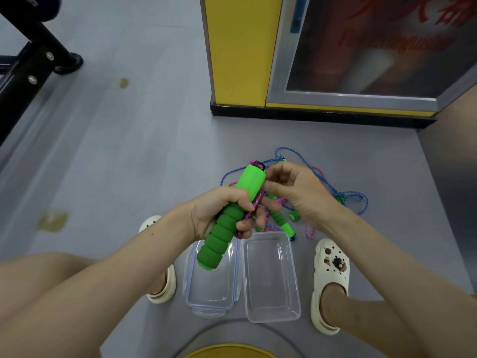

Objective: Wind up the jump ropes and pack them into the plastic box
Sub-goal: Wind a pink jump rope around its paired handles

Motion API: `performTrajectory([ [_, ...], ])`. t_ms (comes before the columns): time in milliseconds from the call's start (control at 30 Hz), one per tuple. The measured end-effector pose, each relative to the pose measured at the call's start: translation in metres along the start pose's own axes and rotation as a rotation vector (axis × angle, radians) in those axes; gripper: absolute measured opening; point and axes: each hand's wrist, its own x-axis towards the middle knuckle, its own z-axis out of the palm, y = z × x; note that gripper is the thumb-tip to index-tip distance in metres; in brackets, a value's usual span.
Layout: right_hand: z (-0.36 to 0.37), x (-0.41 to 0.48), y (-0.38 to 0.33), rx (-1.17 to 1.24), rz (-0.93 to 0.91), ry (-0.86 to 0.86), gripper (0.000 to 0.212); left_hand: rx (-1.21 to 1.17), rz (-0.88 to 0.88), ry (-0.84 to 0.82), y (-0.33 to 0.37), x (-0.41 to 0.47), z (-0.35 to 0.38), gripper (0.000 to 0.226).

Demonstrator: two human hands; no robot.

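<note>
The left hand (209, 211) is clamped around a green foam handle (222, 237), which is held tilted above the floor. The right hand (294, 189) is closed in a pinch on the pink cord (254, 205) near the handle's upper end. Winding of the cord onto the handle is judged to be the step in hand. Turns would best be laid side by side under steady tension, each pinned by the left fingers so that none slips off. Open grey floor (129, 151) is offered to the left, while the far side is bounded by a yellow pillar (240, 47). The clear plastic box (271, 280) stands empty between the feet, with its lid (211, 288) just beside it. The loose ropes (340, 198) lie tangled beyond the hands, a second green handle (280, 220) among them, so slack should be drawn gently lest a knot be tightened.
</note>
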Motion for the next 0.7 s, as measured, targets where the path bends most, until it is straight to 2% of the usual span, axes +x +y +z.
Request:
performTrajectory([
  [100,0.005,-0.001,0.001,0.252,0.062,0.011,0.014,-0.091,0.072,-0.089,-0.002,0.002,0.001,0.051],
  [267,0.007,-0.004,0.0,0.349,0.164,-0.05,0.018,-0.183,0.136,-0.129,-0.005,0.004,0.006,0.054],
  [333,0.007,-0.006,0.0,0.315,0.191,-0.103,0.026,-0.236,0.163,-0.152,-0.005,0.007,0.009,0.068],
  [400,0.008,-0.009,0.002,0.15,0.171,-0.143,0.017,-0.283,0.189,-0.167,-0.003,0.009,0.012,0.082],
  [467,0.014,-0.012,0.006,-0.027,0.187,-0.149,0.025,-0.285,0.234,-0.165,-0.002,0.011,0.014,0.08],
  [533,0.021,-0.014,0.01,-0.077,0.241,-0.153,0.023,-0.317,0.279,-0.105,0.001,0.012,0.016,0.078],
  [600,0.024,-0.014,0.012,-0.062,0.268,-0.173,0.019,-0.329,0.324,0.02,0.003,0.015,0.016,0.075],
  [700,0.02,-0.014,0.014,-0.168,0.282,-0.227,0.011,-0.287,0.391,0.199,0.004,0.017,0.015,0.069],
])
